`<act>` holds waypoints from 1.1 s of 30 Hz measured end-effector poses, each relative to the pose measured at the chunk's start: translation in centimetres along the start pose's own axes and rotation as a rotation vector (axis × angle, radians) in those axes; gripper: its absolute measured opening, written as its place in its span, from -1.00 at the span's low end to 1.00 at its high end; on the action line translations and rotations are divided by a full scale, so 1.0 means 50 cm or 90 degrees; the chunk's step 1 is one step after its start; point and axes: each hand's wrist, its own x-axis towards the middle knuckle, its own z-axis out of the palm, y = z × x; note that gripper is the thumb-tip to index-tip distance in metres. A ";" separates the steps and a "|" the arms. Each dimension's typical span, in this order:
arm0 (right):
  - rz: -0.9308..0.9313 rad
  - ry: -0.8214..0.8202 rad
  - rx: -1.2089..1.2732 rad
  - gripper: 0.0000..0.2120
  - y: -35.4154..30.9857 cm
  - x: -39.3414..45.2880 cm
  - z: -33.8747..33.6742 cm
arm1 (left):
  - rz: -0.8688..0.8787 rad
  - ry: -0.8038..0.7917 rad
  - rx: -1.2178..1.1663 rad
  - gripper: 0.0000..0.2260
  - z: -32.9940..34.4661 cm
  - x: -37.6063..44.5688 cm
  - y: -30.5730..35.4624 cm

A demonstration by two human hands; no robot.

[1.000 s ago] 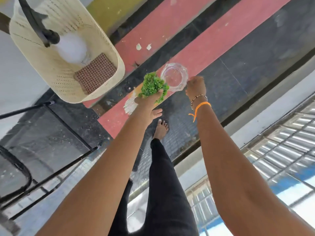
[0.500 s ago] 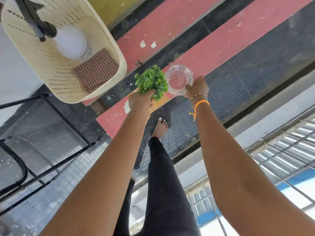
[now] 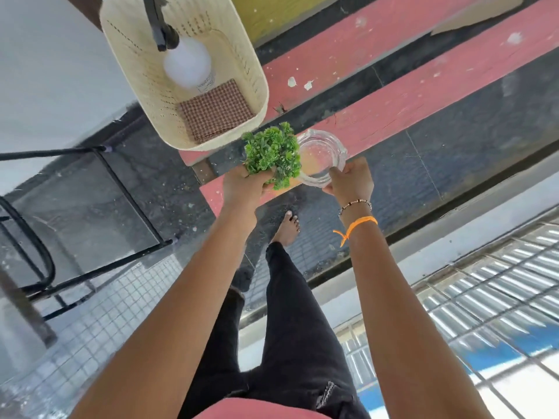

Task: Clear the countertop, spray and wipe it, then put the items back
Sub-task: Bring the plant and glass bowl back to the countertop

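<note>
My left hand grips a small green artificial plant from below, holding it above the near end of a red wooden bench. Beside it, my right hand pinches the near rim of a clear glass ashtray, held just right of the plant. A cream plastic basket stands at the bench's left end. Inside it are a white spray bottle with a black trigger and a folded checked cloth.
A black metal frame stands on the floor to the left. My legs in black trousers and a bare foot are below the bench. A white ledge and louvred window run along the right.
Both hands have stayed over the bench end, holding the plant and the ashtray. The view has shifted, so the basket now sits closer to the plant.
</note>
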 end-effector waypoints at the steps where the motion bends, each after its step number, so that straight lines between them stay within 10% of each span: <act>1: -0.025 -0.004 -0.005 -0.71 -0.013 -0.032 0.001 | 0.013 0.001 -0.015 -0.83 -0.031 -0.020 0.007; 17: -0.270 -0.326 0.134 -0.63 -0.274 -0.441 0.205 | 0.176 0.083 -0.343 -0.88 -0.546 -0.216 0.109; 33: -0.270 -0.317 0.139 -0.62 -0.414 -0.783 0.667 | 0.253 0.031 -0.408 -0.82 -1.127 -0.090 0.129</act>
